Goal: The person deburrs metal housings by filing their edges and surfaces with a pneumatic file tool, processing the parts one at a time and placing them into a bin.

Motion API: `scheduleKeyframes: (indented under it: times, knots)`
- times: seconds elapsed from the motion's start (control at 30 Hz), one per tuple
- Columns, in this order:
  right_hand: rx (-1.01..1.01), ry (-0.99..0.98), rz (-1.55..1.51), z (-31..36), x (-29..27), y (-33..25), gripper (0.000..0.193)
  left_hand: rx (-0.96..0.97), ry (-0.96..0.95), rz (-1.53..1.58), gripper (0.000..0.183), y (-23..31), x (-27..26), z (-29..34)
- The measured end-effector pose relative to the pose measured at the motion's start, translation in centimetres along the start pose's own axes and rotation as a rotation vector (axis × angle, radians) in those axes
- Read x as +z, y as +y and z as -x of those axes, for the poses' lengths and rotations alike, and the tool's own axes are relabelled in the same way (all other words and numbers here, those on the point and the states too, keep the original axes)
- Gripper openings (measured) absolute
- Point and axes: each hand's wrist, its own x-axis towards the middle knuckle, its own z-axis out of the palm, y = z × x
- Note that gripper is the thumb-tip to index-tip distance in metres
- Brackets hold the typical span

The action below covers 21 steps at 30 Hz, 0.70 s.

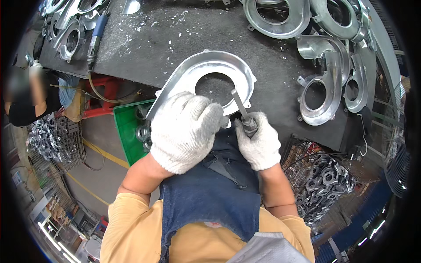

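Observation:
A silvery scroll-shaped metal housing (184, 72) with a large round opening lies by the near edge of the dark worktable. My left hand (186, 131), in a white knit glove, is closed over its near left part. The thumb and the exact grip are hidden under the glove. Also gloved, my right hand (259, 142) is wrapped round the grey handle of a flat-bladed scraper (239, 103). The blade points up and away, its tip over the right side of the opening; whether it touches the rim I cannot tell.
More housings (322, 98) are piled at the right and far left. A blue-handled air tool (97, 37) with a hose lies left. Metal chips litter the worktable (140, 52). A green bin (127, 131) and wire baskets (291, 158) of parts stand below; another person (33, 96) is at left.

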Motion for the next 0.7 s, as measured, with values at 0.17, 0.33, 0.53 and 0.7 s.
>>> scheduleKeyframes:
  times: [0.17,0.33,0.53,0.7]
  knots:
    - [0.013,0.268,0.113,0.3,0.1,-0.7,0.028,-0.076,-0.032,-0.019,0.028,1.2,-0.4,0.4]
    - [0.165,-0.135,0.073,-1.1,-3.0,-0.7,0.027,-0.03,0.005,-0.022,0.029,0.4,-0.1,0.6]
    - [0.085,-0.809,-0.534,-2.0,-5.4,3.9,0.027,0.01,0.023,0.128,0.041,-1.9,3.9,1.2]
    - [0.432,-0.754,-0.595,-0.8,-5.4,3.1,0.026,0.039,-0.056,-0.268,0.063,-5.9,0.8,3.9]
